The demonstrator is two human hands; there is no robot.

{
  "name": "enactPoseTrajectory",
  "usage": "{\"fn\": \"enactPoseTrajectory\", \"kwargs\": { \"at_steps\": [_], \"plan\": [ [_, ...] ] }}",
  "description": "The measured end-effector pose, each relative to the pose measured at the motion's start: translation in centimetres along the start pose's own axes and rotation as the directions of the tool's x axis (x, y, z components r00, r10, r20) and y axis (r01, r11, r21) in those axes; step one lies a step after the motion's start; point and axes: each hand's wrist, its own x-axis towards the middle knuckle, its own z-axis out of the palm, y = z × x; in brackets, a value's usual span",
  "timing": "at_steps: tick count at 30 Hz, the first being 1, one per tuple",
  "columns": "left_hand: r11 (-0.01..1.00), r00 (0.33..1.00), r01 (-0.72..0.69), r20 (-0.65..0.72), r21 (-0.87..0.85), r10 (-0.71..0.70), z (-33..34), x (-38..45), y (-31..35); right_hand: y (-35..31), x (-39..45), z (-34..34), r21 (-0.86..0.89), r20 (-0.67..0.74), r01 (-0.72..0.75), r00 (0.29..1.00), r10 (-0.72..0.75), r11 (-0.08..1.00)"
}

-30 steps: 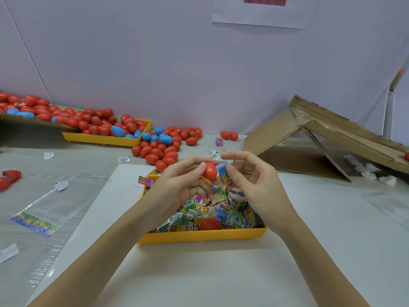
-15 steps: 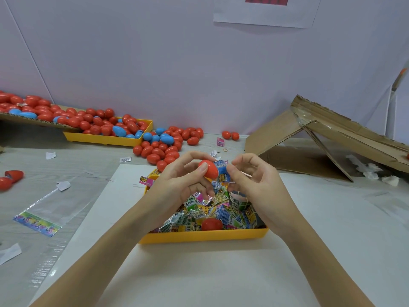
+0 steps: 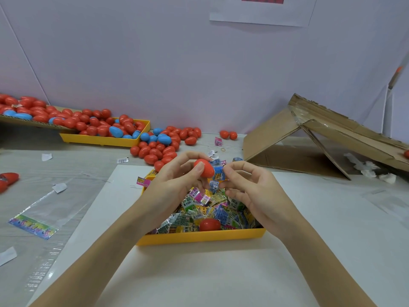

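My left hand grips a red plastic egg half between thumb and fingers, above a yellow tray. Right beside it, my right hand pinches a small blue printed packet at the egg half's open side. The tray is filled with several small colourful packets, and another red egg half lies among them near the front wall.
A second yellow tray at the back left holds red and blue eggs, with more loose eggs beside it. Folded cardboard stands at the right. A clear printed bag lies left on the table.
Both hands have drawn closer together, and my right hand has brought the blue packet up against the red egg half.
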Motion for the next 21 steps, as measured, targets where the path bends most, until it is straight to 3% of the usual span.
{"fn": "enactPoseTrajectory", "kwargs": {
  "at_steps": [8,21],
  "plan": [
    [0.997,1.000,0.012,-0.021,0.077,-0.010,-0.12,-0.12,-0.20,-0.22,-0.20,0.20,-0.061,0.043,-0.034,0.998,0.036,0.998],
    [0.997,0.999,-0.004,-0.051,0.081,0.008,0.11,-0.13,-0.04,0.12,-0.14,0.08,-0.074,-0.011,0.068,0.998,-0.069,0.995]
  ]
}}
